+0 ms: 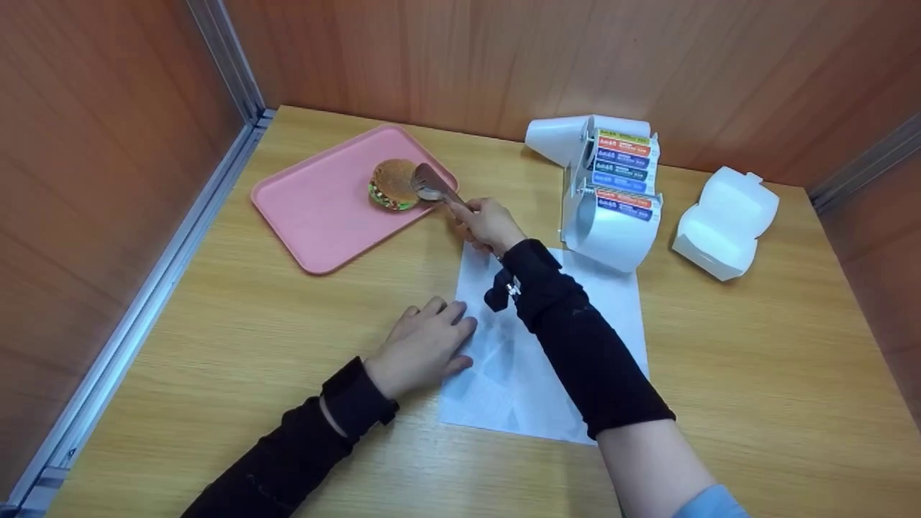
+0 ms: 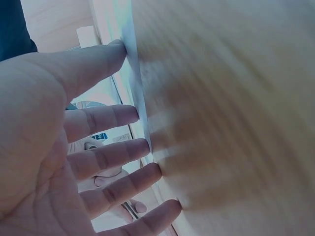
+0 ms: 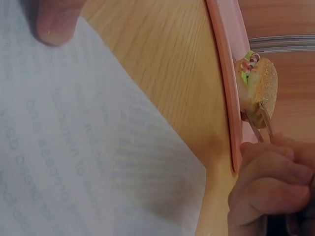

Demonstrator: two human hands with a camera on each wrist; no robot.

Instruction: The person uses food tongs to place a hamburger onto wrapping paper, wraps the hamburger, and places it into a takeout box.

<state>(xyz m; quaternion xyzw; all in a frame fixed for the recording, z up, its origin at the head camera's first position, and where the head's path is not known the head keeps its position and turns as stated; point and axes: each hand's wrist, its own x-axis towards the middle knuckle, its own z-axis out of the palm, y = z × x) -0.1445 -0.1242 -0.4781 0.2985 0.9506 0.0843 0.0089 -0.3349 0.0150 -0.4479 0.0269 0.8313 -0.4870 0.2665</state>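
The right hand (image 1: 491,224) grips brown-handled tongs (image 1: 440,185) whose ends are at the right side of a burger (image 1: 394,185). The burger is on a pink tray (image 1: 316,208), and in the right wrist view the tongs (image 3: 265,120) reach the burger (image 3: 262,88). With fingers spread and slightly bent, the left hand (image 1: 421,349) rests at the left edge of a white sheet of paper (image 1: 547,388). Fingertips of the left hand (image 2: 98,128) touch the paper edge and table in the left wrist view. Faint print shows on the paper (image 3: 74,137) in the right wrist view.
A white roll dispenser (image 1: 611,230) with coloured labels stands behind the paper's upper edge. To its right sits an opened white clamshell box (image 1: 719,237). Wooden panels (image 1: 460,65) enclose the back and sides of the table (image 1: 288,324), with a metal rail (image 1: 165,288) along the left.
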